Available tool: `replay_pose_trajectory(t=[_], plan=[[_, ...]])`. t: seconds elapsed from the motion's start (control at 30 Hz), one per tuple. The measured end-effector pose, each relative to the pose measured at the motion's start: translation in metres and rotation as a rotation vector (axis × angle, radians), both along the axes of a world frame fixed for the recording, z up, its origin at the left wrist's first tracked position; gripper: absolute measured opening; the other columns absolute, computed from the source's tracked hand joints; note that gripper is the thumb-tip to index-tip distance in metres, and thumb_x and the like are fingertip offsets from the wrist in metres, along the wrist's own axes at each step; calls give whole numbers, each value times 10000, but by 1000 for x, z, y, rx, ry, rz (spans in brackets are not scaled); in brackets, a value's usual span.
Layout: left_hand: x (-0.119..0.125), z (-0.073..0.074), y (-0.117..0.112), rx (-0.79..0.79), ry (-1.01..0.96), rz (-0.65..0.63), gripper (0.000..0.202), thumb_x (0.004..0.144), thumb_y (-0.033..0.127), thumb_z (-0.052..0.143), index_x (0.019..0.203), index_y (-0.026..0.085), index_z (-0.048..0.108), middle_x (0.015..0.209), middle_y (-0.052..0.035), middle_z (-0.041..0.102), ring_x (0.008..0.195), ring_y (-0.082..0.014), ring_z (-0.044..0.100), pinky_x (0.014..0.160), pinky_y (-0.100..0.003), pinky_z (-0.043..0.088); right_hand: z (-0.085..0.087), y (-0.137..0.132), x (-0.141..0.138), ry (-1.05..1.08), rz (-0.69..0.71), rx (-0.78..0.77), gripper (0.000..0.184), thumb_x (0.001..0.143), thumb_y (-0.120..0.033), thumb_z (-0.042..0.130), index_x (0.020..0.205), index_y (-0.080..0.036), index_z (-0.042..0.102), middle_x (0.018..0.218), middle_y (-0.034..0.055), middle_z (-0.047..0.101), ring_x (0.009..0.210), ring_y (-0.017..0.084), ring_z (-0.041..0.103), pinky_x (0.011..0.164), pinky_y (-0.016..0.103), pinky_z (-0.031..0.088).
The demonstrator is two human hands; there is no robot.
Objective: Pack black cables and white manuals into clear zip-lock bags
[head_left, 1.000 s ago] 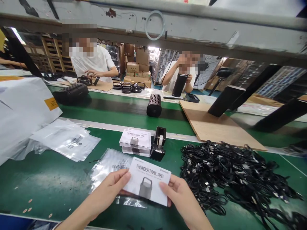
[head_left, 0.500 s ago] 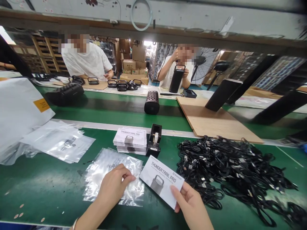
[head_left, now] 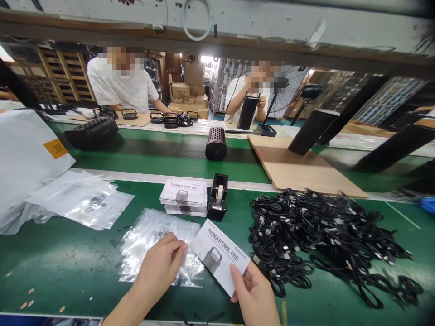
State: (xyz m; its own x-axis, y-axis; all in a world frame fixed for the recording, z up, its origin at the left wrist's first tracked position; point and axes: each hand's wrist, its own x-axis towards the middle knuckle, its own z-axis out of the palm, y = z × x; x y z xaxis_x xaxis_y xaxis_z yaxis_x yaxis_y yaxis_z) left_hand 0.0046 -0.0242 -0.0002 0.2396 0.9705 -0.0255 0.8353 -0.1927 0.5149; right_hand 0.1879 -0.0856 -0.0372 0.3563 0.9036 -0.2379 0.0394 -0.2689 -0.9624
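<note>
1. Head view, lower centre: the right hand (head_left: 254,290) has its grip closed on a white booklet (head_left: 220,258), thumb on the printed face and fingers behind the right-hand end. The booklet, printed "THUNDER TRAIL PRO", slants down to the right, its left corner overlapping the edge of the clear bags (head_left: 139,246) in the frame.
2. Left of it, the left hand (head_left: 159,262) lies over the clear bags, thumb and forefinger drawn nearly together at their right edge; I cannot tell whether its grip has caught a bag.
3. At the centre of the frame, a stack of matching booklets (head_left: 183,194) sits on the green table (head_left: 68,262), just beside a black tape dispenser (head_left: 217,199).
4. Right of centre, a heap of black cables (head_left: 299,235) spreads towards the lower right.
5. At left, more clear bags (head_left: 98,206) lie fanned out.
6. Upper centre, a perforated dark speaker (head_left: 216,144) rests beyond the dispenser; two people in white shirts work farther back.
</note>
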Motion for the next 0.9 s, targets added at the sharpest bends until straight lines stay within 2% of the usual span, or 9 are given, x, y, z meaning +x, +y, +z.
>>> replay_pose_trajectory(t=[0.07, 0.2, 0.27, 0.4, 0.57, 0.73, 0.8, 0.9], plan=[[-1, -3, -1, 21, -35, -2, 350, 874, 334, 337, 662, 225, 593, 693, -11, 561, 619, -170, 563, 565, -259, 406, -1, -2, 0, 25, 43, -14, 508, 686, -570, 574, 918, -121, 626, 673, 79, 659, 417, 131, 499, 333, 220, 409], [-5, -9, -2, 17, -128, 33, 202, 863, 317, 383, 860, 237, 569, 801, -11, 606, 671, -168, 576, 606, -265, 433, -1, -4, 2, 41, 203, -162, 473, 708, -515, 559, 929, -100, 605, 464, 10, 567, 271, 72, 399, 252, 151, 275], [-6, -12, -2, 11, -130, 35, 162, 847, 313, 417, 831, 233, 557, 791, -4, 597, 632, -158, 568, 585, -263, 436, 0, -5, 3, 32, 240, -211, 451, 721, -483, 544, 937, -90, 594, 417, -14, 527, 253, 63, 386, 242, 131, 242], [-7, -17, -5, 21, -94, -16, 179, 843, 309, 426, 767, 222, 563, 793, -9, 580, 647, -162, 577, 594, -274, 445, 1, -5, 5, 23, 229, -202, 443, 742, -463, 516, 963, -84, 571, 423, -25, 518, 263, 55, 391, 252, 123, 265], [-7, -20, -8, 43, -52, -45, 172, 841, 323, 448, 810, 229, 589, 831, -15, 591, 742, -186, 599, 634, -287, 464, 4, -2, 5, 68, 417, -272, 386, 740, -434, 528, 916, -93, 576, 402, -65, 457, 253, 47, 361, 229, 119, 217], [-6, -26, -8, 124, -2, -95, 140, 792, 360, 552, 801, 230, 605, 817, -7, 588, 759, -200, 600, 640, -301, 467, 14, 7, 11, 102, 496, -211, 394, 801, -439, 479, 958, -86, 556, 421, -59, 482, 285, 39, 374, 280, 121, 248], [-6, -28, -9, 152, 10, -114, 161, 838, 315, 485, 790, 225, 610, 811, -12, 582, 748, -190, 598, 656, -303, 464, 20, 9, 14, 187, 576, -205, 424, 802, -477, 480, 938, -84, 566, 447, -30, 530, 344, 53, 441, 351, 133, 346], [-7, -26, -10, 128, -16, -108, 219, 868, 300, 421, 781, 222, 605, 807, -18, 571, 750, -184, 590, 660, -295, 461, 29, 10, 18, 344, 658, -189, 415, 747, -504, 563, 842, -101, 595, 632, 31, 621, 530, 85, 566, 559, 200, 485]])
